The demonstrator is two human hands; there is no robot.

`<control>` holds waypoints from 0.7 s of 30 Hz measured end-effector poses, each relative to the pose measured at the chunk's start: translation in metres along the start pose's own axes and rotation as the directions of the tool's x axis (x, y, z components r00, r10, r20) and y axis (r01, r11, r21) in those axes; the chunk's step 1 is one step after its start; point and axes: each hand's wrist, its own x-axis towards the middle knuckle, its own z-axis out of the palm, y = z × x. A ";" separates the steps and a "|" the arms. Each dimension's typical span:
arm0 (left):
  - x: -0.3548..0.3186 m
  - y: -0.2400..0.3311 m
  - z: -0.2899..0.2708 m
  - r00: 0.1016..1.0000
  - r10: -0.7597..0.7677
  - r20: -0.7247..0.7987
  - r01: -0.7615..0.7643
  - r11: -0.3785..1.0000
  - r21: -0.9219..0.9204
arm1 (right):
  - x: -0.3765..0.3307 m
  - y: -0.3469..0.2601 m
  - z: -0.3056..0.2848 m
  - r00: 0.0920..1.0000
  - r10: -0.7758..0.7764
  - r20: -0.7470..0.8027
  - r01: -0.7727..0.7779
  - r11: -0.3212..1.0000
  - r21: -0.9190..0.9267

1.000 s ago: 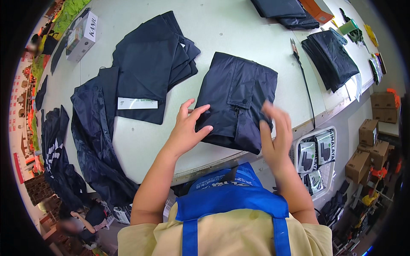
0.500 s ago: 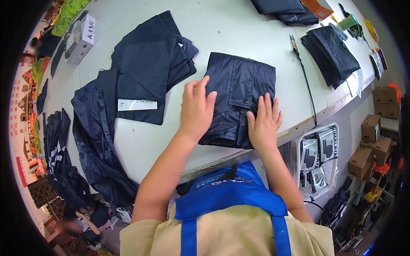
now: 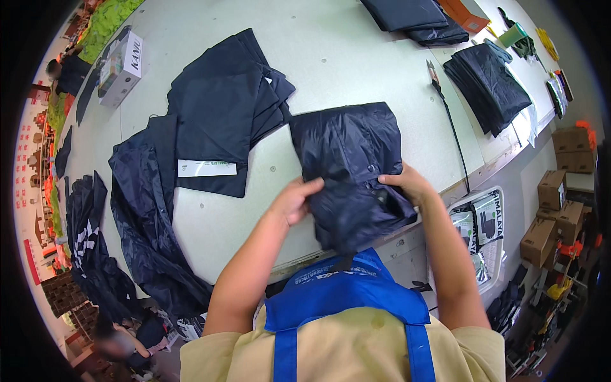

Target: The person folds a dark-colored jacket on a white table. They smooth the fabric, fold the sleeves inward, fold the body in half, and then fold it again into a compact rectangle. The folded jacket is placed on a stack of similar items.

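A folded dark navy garment (image 3: 347, 159) lies on the pale table (image 3: 356, 70) near its front edge, with its near end lifted off the surface. My left hand (image 3: 294, 198) grips its left edge and my right hand (image 3: 407, 183) grips its right edge. The near part of the garment hangs over the table edge between my hands. A pile of folded dark garments (image 3: 223, 105) with a white card tag (image 3: 207, 168) on it lies to the left.
A long dark garment (image 3: 143, 223) drapes over the table's left front edge. More dark folded stacks (image 3: 487, 76) lie at the right and at the far side (image 3: 407, 14). A white box (image 3: 121, 60) sits far left. A thin black cord (image 3: 452, 130) runs along the right. Cardboard boxes (image 3: 550, 213) stand on the floor.
My hands were pressing flat on top of the folded garment. Now they have slid to its sides, gripped it and lifted its near end toward me.
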 end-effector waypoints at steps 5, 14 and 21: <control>-0.019 -0.091 0.030 0.997 0.036 0.074 -0.019 0.975 -0.221 | 0.011 -0.037 0.002 0.977 -0.167 0.131 0.197 0.480 -0.855; -0.014 -0.133 0.018 0.998 -0.051 -0.029 0.037 0.932 -0.362 | -0.063 0.009 0.099 0.891 -0.319 0.323 0.261 -0.222 -0.940; -0.023 -0.123 0.004 0.962 0.257 0.097 -0.274 0.893 0.356 | -0.052 0.039 0.089 0.911 -0.334 0.243 0.137 -0.311 -0.941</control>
